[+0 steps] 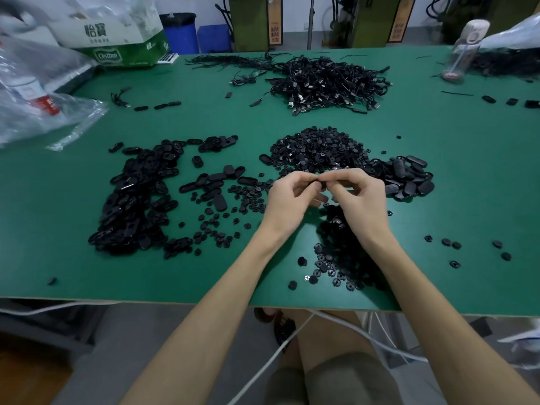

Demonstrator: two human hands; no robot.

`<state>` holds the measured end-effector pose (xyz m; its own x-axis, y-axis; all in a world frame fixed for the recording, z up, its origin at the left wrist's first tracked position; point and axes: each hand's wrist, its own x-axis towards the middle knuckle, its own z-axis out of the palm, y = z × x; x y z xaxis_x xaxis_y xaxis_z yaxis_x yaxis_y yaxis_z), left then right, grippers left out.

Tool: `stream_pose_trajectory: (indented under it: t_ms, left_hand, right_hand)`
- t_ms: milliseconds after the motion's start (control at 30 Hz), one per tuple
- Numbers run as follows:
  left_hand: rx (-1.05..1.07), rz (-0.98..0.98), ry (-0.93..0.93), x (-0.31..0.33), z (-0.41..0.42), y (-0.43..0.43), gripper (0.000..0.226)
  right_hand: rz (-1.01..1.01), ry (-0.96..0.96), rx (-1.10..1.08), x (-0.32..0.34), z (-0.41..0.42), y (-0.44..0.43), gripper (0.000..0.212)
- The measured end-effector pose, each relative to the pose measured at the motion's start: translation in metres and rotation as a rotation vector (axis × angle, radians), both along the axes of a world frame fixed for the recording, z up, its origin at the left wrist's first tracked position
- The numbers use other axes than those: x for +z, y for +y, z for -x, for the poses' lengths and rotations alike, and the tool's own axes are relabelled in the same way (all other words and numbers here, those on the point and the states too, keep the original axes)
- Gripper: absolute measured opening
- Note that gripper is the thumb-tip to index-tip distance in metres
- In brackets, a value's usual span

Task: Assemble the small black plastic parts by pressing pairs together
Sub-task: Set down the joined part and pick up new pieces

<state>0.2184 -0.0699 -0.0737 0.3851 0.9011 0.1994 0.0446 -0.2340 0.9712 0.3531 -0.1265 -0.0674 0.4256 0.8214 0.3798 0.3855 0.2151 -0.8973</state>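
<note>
My left hand (287, 200) and my right hand (359, 197) meet above the green table (87, 276), fingertips pressed together on a small black part (322, 186) that is mostly hidden between them. A mound of small round black parts (318, 149) lies just behind the hands. More round parts (336, 258) are spread under and in front of my right wrist. A large heap of oval black shells (137, 200) sits at the left, and a smaller group of oval shells (409, 176) lies at the right.
A tangle of black cables (327, 83) fills the far middle of the table. Clear plastic bags (38, 95) and a green-and-white carton (117, 42) stand at the back left. A bottle (464, 51) and another bag are at the back right. Loose parts dot the right side.
</note>
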Motion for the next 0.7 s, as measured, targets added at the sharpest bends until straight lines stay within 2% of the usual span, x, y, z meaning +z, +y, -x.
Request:
stream_pose_trajectory:
  t_ms: [133,233,433,533,633,700]
  left_hand:
    - [0.080,-0.120,0.133,0.008,0.002,-0.002,0.022]
    - [0.139,-0.190,0.280,0.017,0.023,0.007,0.024]
    - [0.498,-0.318,0.977,0.032,0.105,0.046,0.031]
    - [0.608,-0.216,1.286,0.042,0.145,0.063,0.025]
    - [0.599,-0.106,1.363,0.046,0.167,0.072,0.004]
    - [0.591,-0.141,1.376,0.041,0.173,0.074,0.024]
  right_hand:
    - [-0.005,0.159,-0.098,0.003,-0.006,0.001,0.022]
    - [0.013,0.308,-0.163,0.004,-0.012,0.003,0.030]
    - [0.047,0.324,-0.252,-0.002,-0.015,0.006,0.054]
    - [0.055,0.319,-0.249,-0.005,-0.016,0.006,0.064]
    - [0.094,0.324,-0.220,-0.006,-0.015,0.006,0.071]
    - [0.127,0.304,-0.206,-0.005,-0.013,0.006,0.068]
